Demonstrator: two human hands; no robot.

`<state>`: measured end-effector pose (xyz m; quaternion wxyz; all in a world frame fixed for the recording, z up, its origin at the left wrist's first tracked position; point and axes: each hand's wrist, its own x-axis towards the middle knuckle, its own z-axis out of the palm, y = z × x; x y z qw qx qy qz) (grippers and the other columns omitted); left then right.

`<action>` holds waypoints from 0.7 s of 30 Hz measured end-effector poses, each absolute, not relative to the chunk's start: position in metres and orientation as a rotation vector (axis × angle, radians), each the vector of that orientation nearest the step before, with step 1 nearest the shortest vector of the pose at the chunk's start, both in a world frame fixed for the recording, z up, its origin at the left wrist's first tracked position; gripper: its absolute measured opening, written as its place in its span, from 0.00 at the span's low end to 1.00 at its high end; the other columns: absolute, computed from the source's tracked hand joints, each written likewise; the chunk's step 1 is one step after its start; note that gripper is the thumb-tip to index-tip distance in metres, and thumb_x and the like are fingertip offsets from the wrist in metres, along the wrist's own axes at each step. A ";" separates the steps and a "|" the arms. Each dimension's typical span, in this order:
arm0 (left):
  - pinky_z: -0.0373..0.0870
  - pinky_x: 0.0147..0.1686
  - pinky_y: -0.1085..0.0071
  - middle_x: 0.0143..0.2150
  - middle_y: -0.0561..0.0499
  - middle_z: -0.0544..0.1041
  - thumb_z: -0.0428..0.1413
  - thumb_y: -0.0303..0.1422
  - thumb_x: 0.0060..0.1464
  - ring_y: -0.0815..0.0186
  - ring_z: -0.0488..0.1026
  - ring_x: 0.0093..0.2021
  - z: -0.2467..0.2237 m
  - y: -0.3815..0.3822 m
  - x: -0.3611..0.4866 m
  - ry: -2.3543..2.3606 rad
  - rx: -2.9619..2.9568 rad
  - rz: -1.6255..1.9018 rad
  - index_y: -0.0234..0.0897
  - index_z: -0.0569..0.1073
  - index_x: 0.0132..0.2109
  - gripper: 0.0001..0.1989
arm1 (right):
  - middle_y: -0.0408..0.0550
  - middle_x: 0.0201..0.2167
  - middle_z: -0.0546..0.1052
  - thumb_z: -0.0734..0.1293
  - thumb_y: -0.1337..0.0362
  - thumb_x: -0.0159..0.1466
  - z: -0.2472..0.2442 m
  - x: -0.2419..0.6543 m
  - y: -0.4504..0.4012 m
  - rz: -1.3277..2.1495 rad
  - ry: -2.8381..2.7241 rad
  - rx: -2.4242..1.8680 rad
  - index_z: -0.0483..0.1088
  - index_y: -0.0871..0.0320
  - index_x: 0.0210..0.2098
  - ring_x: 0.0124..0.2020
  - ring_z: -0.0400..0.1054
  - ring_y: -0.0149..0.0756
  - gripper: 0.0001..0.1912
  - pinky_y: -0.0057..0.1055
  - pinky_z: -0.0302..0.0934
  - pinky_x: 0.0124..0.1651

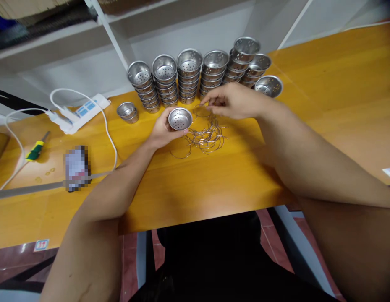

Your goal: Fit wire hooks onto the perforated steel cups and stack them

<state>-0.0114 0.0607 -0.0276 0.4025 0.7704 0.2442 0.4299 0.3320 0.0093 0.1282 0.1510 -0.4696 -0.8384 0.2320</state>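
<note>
My left hand [163, 129] is wrapped round a small perforated metal cup [180, 119], its mouth facing up toward me. To the right, my right hand [226, 101] pinches a thin bent wire [201, 112] between thumb and fingers, over the loose pile. That pile of curved metal wires [209, 139] lies on the table just right of the cup. Behind both hands stand several stacks of the same perforated cups [189, 63], and one single cup [269, 86] sits partly behind my right wrist.
A short cup stack [128, 111] stands left of my left hand. Farther left are a white power strip [92, 108] with cables, a green and yellow screwdriver [35, 150] and a blurred-out phone-like object [77, 168]. A shelf wall [188, 25] closes the wooden table's [188, 193] back.
</note>
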 end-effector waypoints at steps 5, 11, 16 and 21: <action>0.88 0.72 0.49 0.70 0.44 0.84 0.83 0.75 0.54 0.51 0.88 0.68 -0.034 0.065 -0.012 0.606 1.892 1.049 0.52 0.70 0.76 0.58 | 0.61 0.53 0.92 0.72 0.40 0.86 0.121 0.315 0.002 0.631 -2.361 -1.341 0.90 0.54 0.68 0.53 0.82 0.57 0.29 0.50 0.75 0.59; 0.90 0.68 0.51 0.67 0.44 0.87 0.86 0.70 0.53 0.51 0.90 0.66 -0.028 0.062 -0.010 0.594 1.858 1.059 0.49 0.73 0.73 0.56 | 0.55 0.45 0.86 0.71 0.37 0.88 0.089 0.294 0.005 0.553 -2.242 -1.278 0.88 0.54 0.66 0.44 0.75 0.48 0.29 0.43 0.72 0.50; 0.91 0.60 0.55 0.60 0.44 0.90 0.92 0.70 0.37 0.52 0.91 0.58 -0.013 0.054 -0.008 0.719 1.818 1.069 0.43 0.82 0.65 0.58 | 0.46 0.34 0.75 0.79 0.37 0.85 0.061 0.287 0.018 0.629 -2.030 -0.996 0.84 0.53 0.53 0.35 0.66 0.40 0.24 0.39 0.66 0.42; 0.91 0.58 0.55 0.57 0.44 0.90 0.93 0.68 0.33 0.54 0.90 0.54 -0.010 0.051 -0.008 0.775 1.766 1.077 0.42 0.83 0.63 0.59 | 0.44 0.33 0.72 0.82 0.44 0.83 0.055 0.276 0.016 0.717 -1.934 -0.949 0.83 0.52 0.51 0.34 0.64 0.38 0.19 0.37 0.65 0.39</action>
